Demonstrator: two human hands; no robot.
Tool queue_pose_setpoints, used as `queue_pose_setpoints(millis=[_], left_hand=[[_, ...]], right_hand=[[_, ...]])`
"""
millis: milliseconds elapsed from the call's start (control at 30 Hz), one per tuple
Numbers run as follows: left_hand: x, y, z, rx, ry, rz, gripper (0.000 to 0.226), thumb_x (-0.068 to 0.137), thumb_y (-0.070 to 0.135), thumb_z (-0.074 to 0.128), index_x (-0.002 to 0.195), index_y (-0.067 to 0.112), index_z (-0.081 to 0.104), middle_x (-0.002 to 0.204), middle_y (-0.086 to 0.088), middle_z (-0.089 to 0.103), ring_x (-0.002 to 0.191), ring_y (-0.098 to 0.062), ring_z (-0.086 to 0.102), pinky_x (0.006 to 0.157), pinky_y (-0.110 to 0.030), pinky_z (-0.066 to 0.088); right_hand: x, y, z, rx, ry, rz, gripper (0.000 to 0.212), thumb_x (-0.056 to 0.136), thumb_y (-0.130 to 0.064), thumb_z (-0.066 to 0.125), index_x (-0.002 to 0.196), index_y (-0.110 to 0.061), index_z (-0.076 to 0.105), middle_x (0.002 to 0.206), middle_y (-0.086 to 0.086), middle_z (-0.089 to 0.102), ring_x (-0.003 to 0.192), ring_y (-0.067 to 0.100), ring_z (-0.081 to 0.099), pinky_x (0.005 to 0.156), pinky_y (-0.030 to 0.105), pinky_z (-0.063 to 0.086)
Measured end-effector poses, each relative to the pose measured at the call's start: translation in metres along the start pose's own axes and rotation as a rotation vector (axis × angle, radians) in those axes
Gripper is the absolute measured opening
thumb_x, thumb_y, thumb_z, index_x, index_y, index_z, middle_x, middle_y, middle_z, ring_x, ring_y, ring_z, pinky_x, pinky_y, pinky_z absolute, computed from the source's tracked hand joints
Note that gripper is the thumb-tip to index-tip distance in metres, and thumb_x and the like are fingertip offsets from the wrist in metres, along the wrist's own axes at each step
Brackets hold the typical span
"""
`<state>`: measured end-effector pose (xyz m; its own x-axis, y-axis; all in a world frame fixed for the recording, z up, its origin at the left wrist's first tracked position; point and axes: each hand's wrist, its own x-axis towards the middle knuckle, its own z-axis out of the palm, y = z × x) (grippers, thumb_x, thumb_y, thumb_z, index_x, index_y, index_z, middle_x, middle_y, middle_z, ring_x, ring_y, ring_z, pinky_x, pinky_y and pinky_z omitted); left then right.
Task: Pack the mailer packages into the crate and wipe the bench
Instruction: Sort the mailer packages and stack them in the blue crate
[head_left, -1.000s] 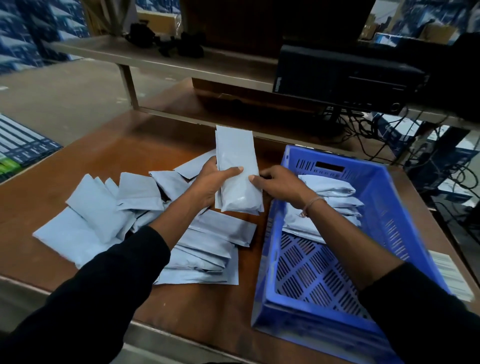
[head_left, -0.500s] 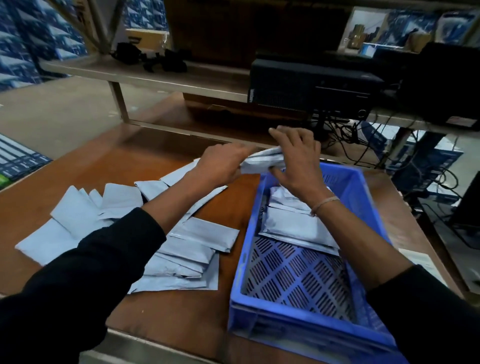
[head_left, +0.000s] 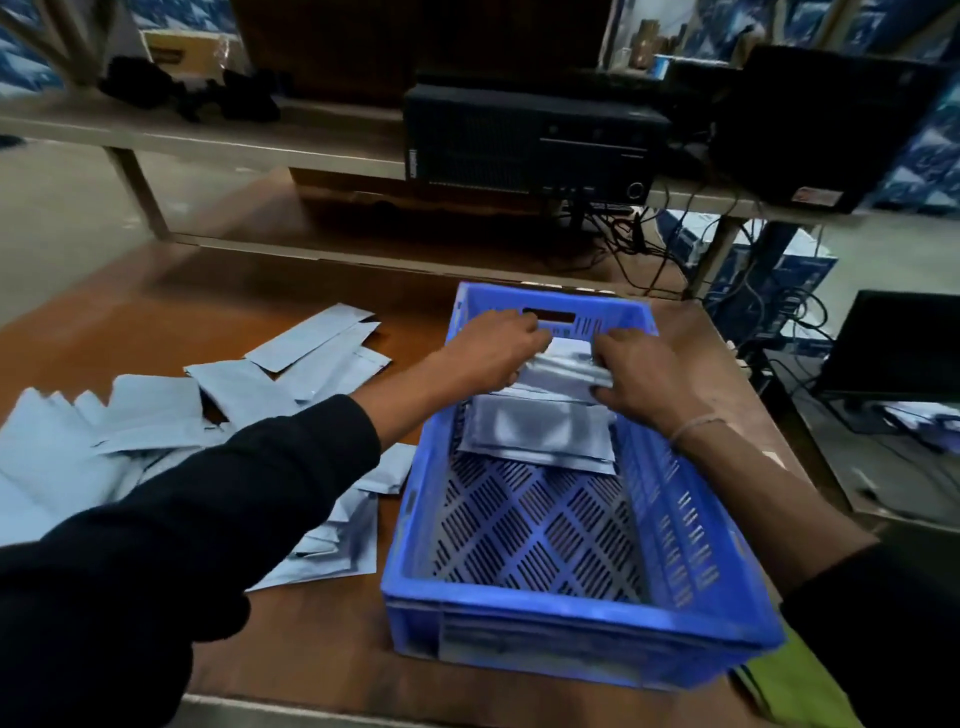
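Head view is showing a brown wooden bench (head_left: 291, 306) beneath a shelf (head_left: 218, 140); left hand (head_left: 491, 351) and right hand (head_left: 641, 376) are gripping a glossy grey mailer (head_left: 561, 366) over the perforated blue crate (head_left: 524, 535).

A brown wooden surface (head_left: 311, 280) sits under a long grey shelf (head_left: 208, 137) on metal legs. A black computer box (head_left: 524, 143) rests on the shelf, with black wires (head_left: 628, 236) hanging below it. The floor (head_left: 57, 208) is pale grey. Blue boxes (head_left: 924, 150) are stacked at the right. The light is dim.
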<state>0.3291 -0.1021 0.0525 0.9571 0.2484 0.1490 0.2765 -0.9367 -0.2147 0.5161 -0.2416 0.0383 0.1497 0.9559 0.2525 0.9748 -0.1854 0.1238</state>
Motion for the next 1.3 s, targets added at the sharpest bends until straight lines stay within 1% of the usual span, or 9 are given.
queue_pose_setpoints(millis=[300, 400, 533, 733, 833, 933, 1067, 1200, 1300], left_hand=[[0.02, 0.013, 0.05, 0.083, -0.223, 0.002, 0.05, 0.092, 0.004, 0.06, 0.139, 0.007, 0.042, 0.126, -0.02, 0.05, 0.107, -0.041, 0.058, 0.071, -0.044, 0.039], [0.022, 0.009, 0.06, -0.051, -0.331, -0.086, 0.062, 0.091, 0.005, 0.068, 0.144, 0.007, 0.036, 0.132, -0.021, 0.047, 0.106, -0.044, 0.061, 0.07, -0.044, 0.043], [0.025, 0.005, 0.072, -0.138, -0.433, -0.148, 0.077, 0.08, 0.017, 0.086, 0.139, 0.007, 0.037, 0.134, -0.02, 0.047, 0.114, -0.042, 0.059, 0.078, -0.043, 0.045], [0.029, 0.009, 0.078, -0.191, -0.504, -0.199, 0.082, 0.076, 0.021, 0.09, 0.139, 0.006, 0.038, 0.138, -0.022, 0.045, 0.114, -0.043, 0.06, 0.081, -0.045, 0.05], [0.027, 0.009, 0.068, -0.258, -0.527, -0.211, 0.082, 0.079, 0.036, 0.087, 0.139, 0.006, 0.04, 0.138, -0.02, 0.048, 0.119, -0.038, 0.058, 0.091, -0.044, 0.05], [0.014, 0.009, 0.05, -0.334, -0.442, -0.186, 0.074, 0.084, 0.04, 0.082, 0.138, 0.008, 0.044, 0.135, -0.015, 0.053, 0.117, -0.033, 0.058, 0.09, -0.042, 0.05], [-0.017, -0.006, 0.026, -0.593, -0.165, -0.173, 0.055, 0.085, 0.037, 0.082, 0.128, 0.013, 0.056, 0.122, -0.005, 0.063, 0.093, -0.019, 0.062, 0.078, -0.033, 0.05], [-0.055, -0.042, 0.019, -0.941, 0.182, -0.297, 0.03, 0.083, 0.027, 0.084, 0.105, 0.015, 0.069, 0.096, 0.003, 0.072, 0.081, -0.005, 0.068, 0.077, -0.027, 0.058], [-0.086, -0.075, 0.022, -1.116, 0.298, -0.446, 0.021, 0.086, 0.018, 0.082, 0.101, 0.01, 0.07, 0.089, -0.002, 0.072, 0.071, -0.006, 0.065, 0.068, -0.029, 0.057]], right_hand=[[0.001, -0.015, 0.059, -0.051, -0.196, 0.076, 0.047, 0.086, -0.019, 0.069, 0.126, -0.004, 0.048, 0.124, 0.018, 0.055, 0.107, 0.038, 0.06, 0.069, 0.042, 0.046], [0.005, -0.014, 0.069, 0.083, -0.265, 0.094, 0.061, 0.075, -0.029, 0.082, 0.122, -0.005, 0.049, 0.127, 0.018, 0.053, 0.113, 0.037, 0.055, 0.082, 0.042, 0.049], [0.008, -0.009, 0.075, 0.221, -0.344, 0.126, 0.074, 0.061, -0.043, 0.092, 0.111, -0.006, 0.051, 0.118, 0.017, 0.053, 0.106, 0.034, 0.053, 0.082, 0.037, 0.044], [0.008, -0.015, 0.078, 0.245, -0.328, 0.203, 0.071, 0.063, -0.036, 0.091, 0.114, -0.007, 0.05, 0.121, 0.017, 0.05, 0.105, 0.036, 0.054, 0.082, 0.039, 0.046], [0.008, -0.018, 0.074, 0.226, -0.354, 0.192, 0.069, 0.063, -0.032, 0.091, 0.114, -0.007, 0.052, 0.121, 0.016, 0.05, 0.107, 0.035, 0.054, 0.086, 0.04, 0.048], [0.013, -0.013, 0.064, 0.235, -0.393, 0.173, 0.055, 0.064, -0.02, 0.089, 0.109, -0.01, 0.059, 0.117, 0.014, 0.055, 0.105, 0.033, 0.056, 0.086, 0.039, 0.049], [0.024, -0.021, 0.041, 0.378, -0.344, 0.233, 0.042, 0.072, -0.014, 0.087, 0.108, -0.01, 0.067, 0.105, 0.009, 0.069, 0.094, 0.026, 0.066, 0.084, 0.04, 0.055], [0.041, -0.05, 0.011, 0.711, -0.186, 0.291, 0.027, 0.079, -0.007, 0.082, 0.103, -0.006, 0.069, 0.087, 0.01, 0.072, 0.071, 0.022, 0.068, 0.062, 0.038, 0.061], [0.061, -0.078, -0.006, 0.863, -0.086, 0.282, 0.015, 0.083, -0.009, 0.077, 0.096, -0.011, 0.07, 0.078, 0.002, 0.071, 0.065, 0.016, 0.068, 0.053, 0.029, 0.054]])
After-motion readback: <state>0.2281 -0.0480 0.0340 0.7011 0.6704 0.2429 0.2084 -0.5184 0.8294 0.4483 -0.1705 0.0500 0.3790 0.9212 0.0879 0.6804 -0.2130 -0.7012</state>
